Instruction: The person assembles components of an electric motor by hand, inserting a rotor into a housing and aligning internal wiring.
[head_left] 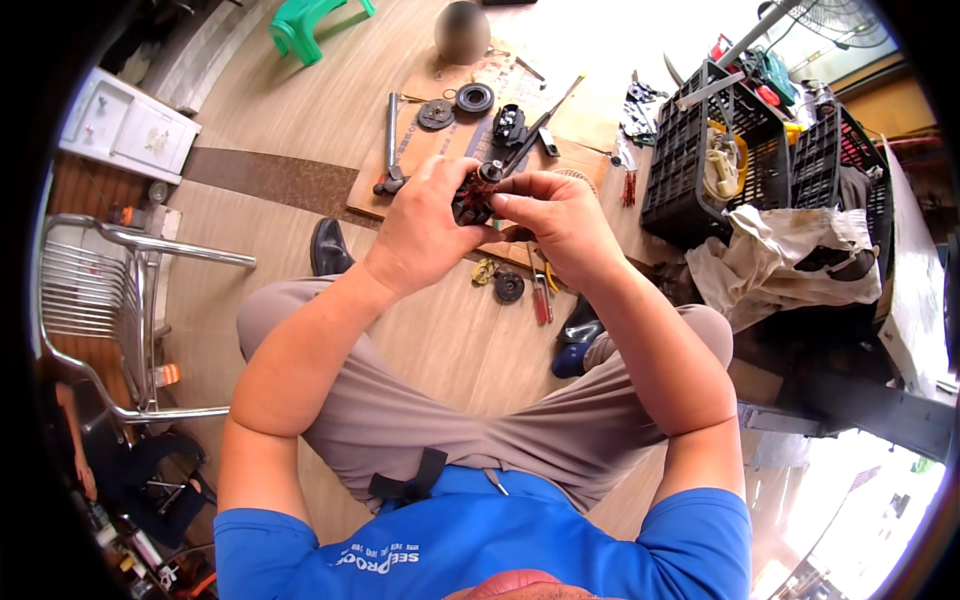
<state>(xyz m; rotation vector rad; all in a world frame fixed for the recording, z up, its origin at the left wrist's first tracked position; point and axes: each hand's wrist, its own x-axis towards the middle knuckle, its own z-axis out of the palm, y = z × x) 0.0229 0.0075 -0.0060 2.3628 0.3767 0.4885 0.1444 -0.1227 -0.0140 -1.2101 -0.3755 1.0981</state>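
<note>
Both hands meet in front of me above the cardboard sheet (560, 100). Between them is a dark, round motor part (474, 200) with reddish sections and a bright metal shaft end pointing up. My left hand (425, 218) is closed round its left side. From the right, my right hand (560, 215) pinches it with thumb and fingers. The fingers hide much of its underside. Just beyond lie a hammer (392, 150), a dark disc (436, 114), a black ring-shaped part (475, 98) and a black housing piece (509, 125).
Red-handled screwdrivers (541, 305) and a small black disc (509, 288) lie on the floor between my feet. Black crates (690, 190) with tools and cloth stand at right. A metal chair (140, 300) is at left, a green stool (300, 30) at the far left.
</note>
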